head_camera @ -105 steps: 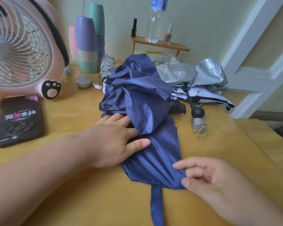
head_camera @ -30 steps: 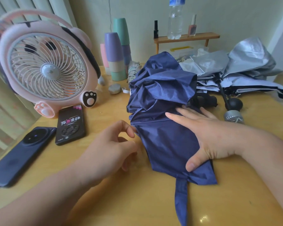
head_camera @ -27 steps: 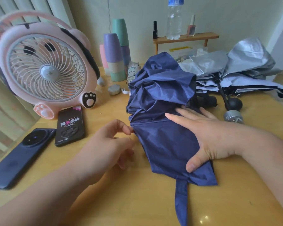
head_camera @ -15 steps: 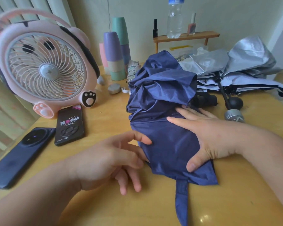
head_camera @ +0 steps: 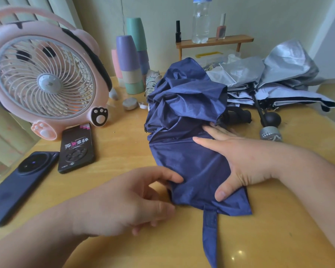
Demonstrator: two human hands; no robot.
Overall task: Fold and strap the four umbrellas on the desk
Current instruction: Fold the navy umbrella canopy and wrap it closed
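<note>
**Folding stage.** The blue umbrella (head_camera: pixel 188 157) lies lengthwise on the desk (head_camera: pixel 124 149). Its far half is bunched and crumpled, and its near half is spread into a flat panel. The right hand (head_camera: pixel 248 161) rests palm down on that panel, fingers straight and thumb pressed near the hem; it grasps nothing. The left hand (head_camera: pixel 124 202) sits at the panel's left edge with fingers curled. We cannot tell whether it has pinched the cloth or merely touches it. The strap (head_camera: pixel 209 231) trails loose from the hem toward us, unfastened. Behind, a silver umbrella (head_camera: pixel 278 74) sprawls unfolded. What looks like a small pale rolled umbrella (head_camera: pixel 152 82) shows beside the stacked cups (head_camera: pixel 132 62).

We judge that the pleats are being laid flat, so the task is in its early part. The next move calls for drawing the left edge over the pressed panel and gathering the bunched far half likewise. Only then can the cloth be rolled tight and the strap wrapped round it.
</note>
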